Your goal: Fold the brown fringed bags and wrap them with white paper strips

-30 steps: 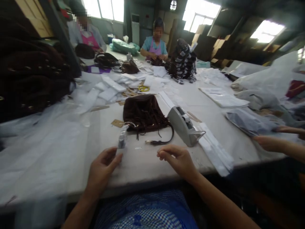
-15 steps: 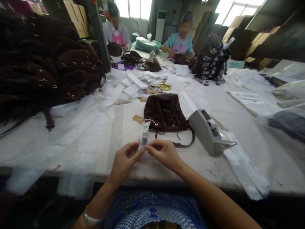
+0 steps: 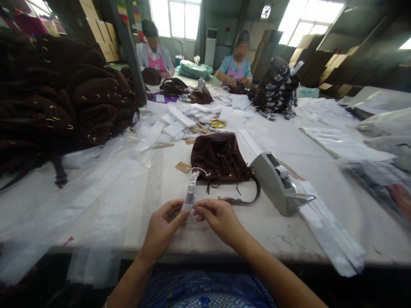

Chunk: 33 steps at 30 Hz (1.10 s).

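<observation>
1. The left hand [image 3: 163,224] reaches over the near side of the table [image 3: 205,239]. Its grip pinches the lower end of a plastic-wrapped strap [image 3: 190,192] between thumb and fingers.
2. The right hand [image 3: 220,218] is at the same end of the strap, its thumb and fingertips drawn close together. Whether its grip pinches the strap or its wrapping, I cannot tell.
3. The brown fringed bag [image 3: 221,156] lies on the table just beyond the hands, and the wrapped strap runs toward them from its near left corner.
4. A tan tag [image 3: 183,167] on a pale string lies just left of the bag.
5. An unwrapped strap [image 3: 237,201] curves from the bag's right side, its buckle end near the right hand.
6. A grey tape dispenser [image 3: 276,184] stands to the right of the bag, with long white strips [image 3: 330,226] beside it.
7. Beyond the bag lie yellow handles [image 3: 218,123] and white packets [image 3: 176,117].
8. A heap of brown bags [image 3: 64,94] fills the left side.
9. Two co-workers sit across the table, one in a pink apron [image 3: 156,63], one in a lilac apron [image 3: 236,72].
</observation>
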Each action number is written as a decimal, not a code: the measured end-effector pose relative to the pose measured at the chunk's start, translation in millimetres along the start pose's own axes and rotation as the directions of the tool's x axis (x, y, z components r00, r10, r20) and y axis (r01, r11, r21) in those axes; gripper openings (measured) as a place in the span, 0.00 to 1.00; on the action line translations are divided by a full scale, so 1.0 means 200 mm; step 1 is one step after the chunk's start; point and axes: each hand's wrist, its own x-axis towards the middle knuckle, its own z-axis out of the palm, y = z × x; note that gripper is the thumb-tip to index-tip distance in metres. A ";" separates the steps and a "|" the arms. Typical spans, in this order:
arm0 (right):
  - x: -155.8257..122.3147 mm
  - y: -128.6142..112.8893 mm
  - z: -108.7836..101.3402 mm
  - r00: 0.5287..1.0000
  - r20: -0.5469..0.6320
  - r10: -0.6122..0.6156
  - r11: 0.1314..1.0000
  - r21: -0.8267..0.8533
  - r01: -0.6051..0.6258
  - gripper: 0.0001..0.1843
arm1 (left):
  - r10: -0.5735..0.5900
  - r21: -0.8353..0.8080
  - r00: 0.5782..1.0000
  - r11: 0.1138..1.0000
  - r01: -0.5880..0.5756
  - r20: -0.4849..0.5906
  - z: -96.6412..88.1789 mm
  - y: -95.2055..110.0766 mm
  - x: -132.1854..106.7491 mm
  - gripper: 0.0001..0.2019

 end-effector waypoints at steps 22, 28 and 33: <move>0.01 0.11 0.07 0.987 -0.158 -0.042 0.996 -0.083 0.030 0.06 | -0.074 -0.113 0.988 0.990 0.090 0.137 0.01 0.03 -0.04 0.19; -0.02 0.10 0.03 0.981 -0.184 0.060 0.998 0.026 -0.056 0.03 | -0.136 -0.196 0.986 0.969 0.152 0.095 0.02 0.04 -0.04 0.21; -0.12 0.04 -0.04 0.985 -0.168 0.038 0.990 0.143 -0.014 0.04 | -0.146 -0.179 0.986 0.971 0.158 0.075 0.02 0.05 -0.03 0.21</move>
